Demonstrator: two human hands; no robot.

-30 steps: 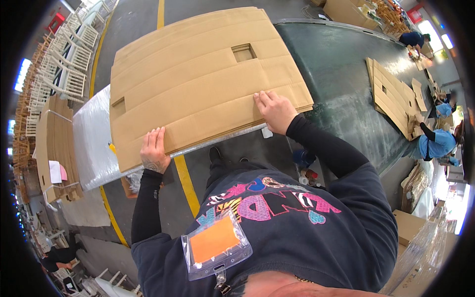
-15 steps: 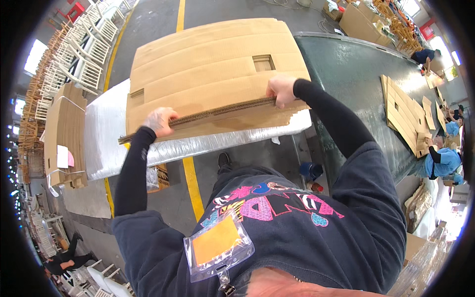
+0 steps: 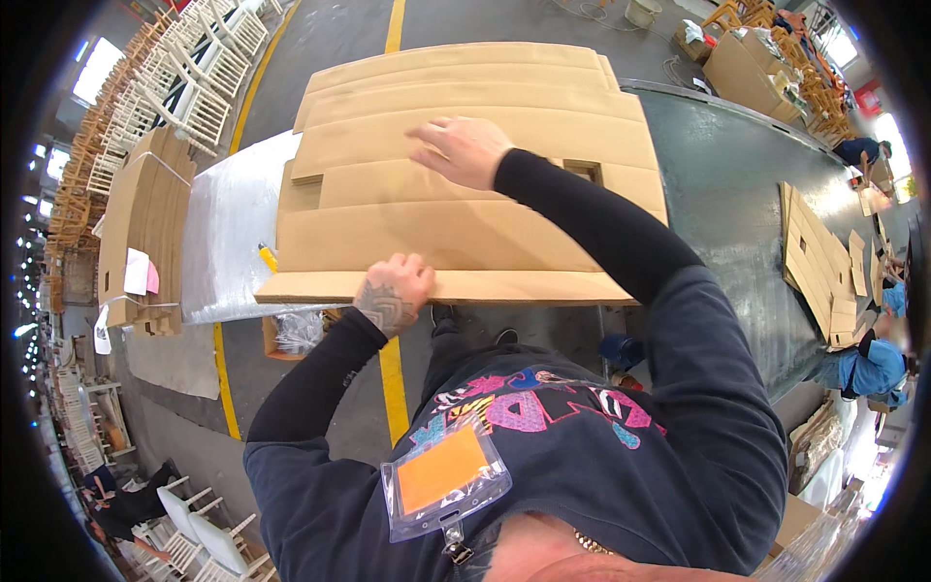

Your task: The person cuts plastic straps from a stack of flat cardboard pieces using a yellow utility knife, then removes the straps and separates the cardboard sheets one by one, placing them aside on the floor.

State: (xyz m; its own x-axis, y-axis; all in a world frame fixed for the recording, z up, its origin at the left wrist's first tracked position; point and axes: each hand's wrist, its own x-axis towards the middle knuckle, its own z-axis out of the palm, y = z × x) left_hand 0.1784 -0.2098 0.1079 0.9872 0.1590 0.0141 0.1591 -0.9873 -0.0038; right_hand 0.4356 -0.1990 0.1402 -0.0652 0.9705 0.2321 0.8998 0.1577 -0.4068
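A stack of flat brown cardboard sheets (image 3: 465, 233) lies across a plastic-wrapped surface (image 3: 228, 233) in front of me. Crease lines run along the sheets, and square cutouts show near the left and right sides. At the near edge, a narrow folded strip (image 3: 543, 285) faces me. My left hand (image 3: 396, 291) is closed over this edge, its fingers curled on the cardboard. Above the middle of the stack my right hand (image 3: 461, 150) is raised, fingers stretched out and holding nothing. A small yellow object (image 3: 268, 257) rests on the wrap by the stack's left side.
To the left stands a strapped bundle of cardboard (image 3: 145, 223), with rows of white chairs (image 3: 184, 97) behind. A dark green table (image 3: 727, 184) extends right, bearing more cardboard (image 3: 815, 252); people in blue (image 3: 863, 369) work beside it. A blue container (image 3: 621, 351) sits low at right.
The stack's near edge has come closer to me and lies flatter. My right hand has let go of the edge and moved up and left; my left hand has shifted right along it.
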